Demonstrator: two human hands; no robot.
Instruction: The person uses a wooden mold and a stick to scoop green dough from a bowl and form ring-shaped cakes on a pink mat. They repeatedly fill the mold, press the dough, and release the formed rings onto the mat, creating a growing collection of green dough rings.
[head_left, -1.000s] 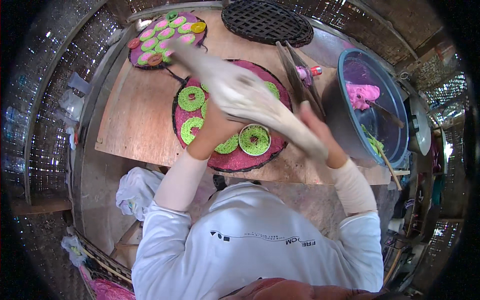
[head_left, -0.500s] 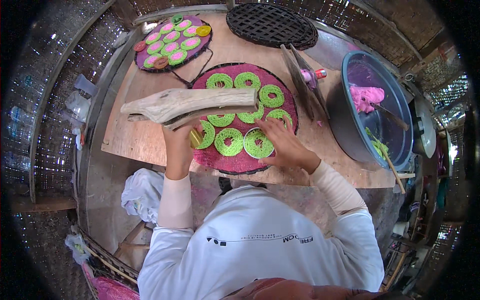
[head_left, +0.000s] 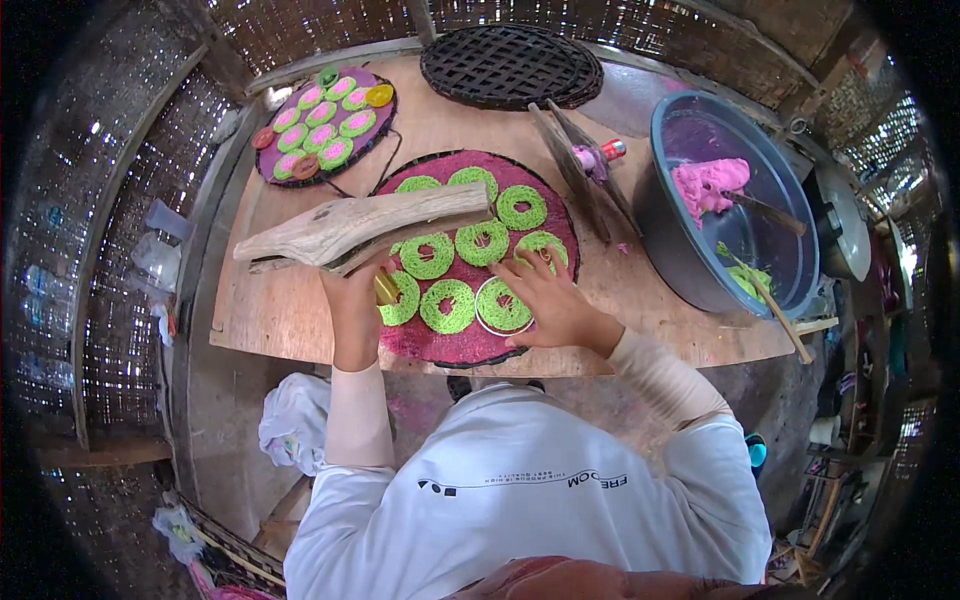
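In my left hand (head_left: 352, 315), fingers closed around it from below, is a pale carved wooden press (head_left: 365, 222) with a long top bar. A brass-coloured cylinder (head_left: 386, 288) shows beside my fingers. Under the press lies a round, dark-rimmed tray with a magenta mesh (head_left: 440, 348), bearing several lacy green rings (head_left: 447, 306) of dough-like strands. At its front right, a thin pale hoop (head_left: 487, 322) surrounds one green ring (head_left: 503, 304). My right hand (head_left: 562, 305) is open beside that hoop, fingers spread over the tray; whether they touch the hoop I cannot tell.
A tray of green-and-pink rounds (head_left: 320, 137) sits at the back left. Dark woven trays (head_left: 512, 65) are stacked at the back. Another wooden press (head_left: 575, 170) lies right of the middle tray, beside a large grey-blue basin (head_left: 670, 250) holding pink dough (head_left: 708, 188) and a stick.
The whole view has shifted slightly, so the table's things appear farther left. Relative to the tray, both hands stay almost in place; my left still holds the wooden press.
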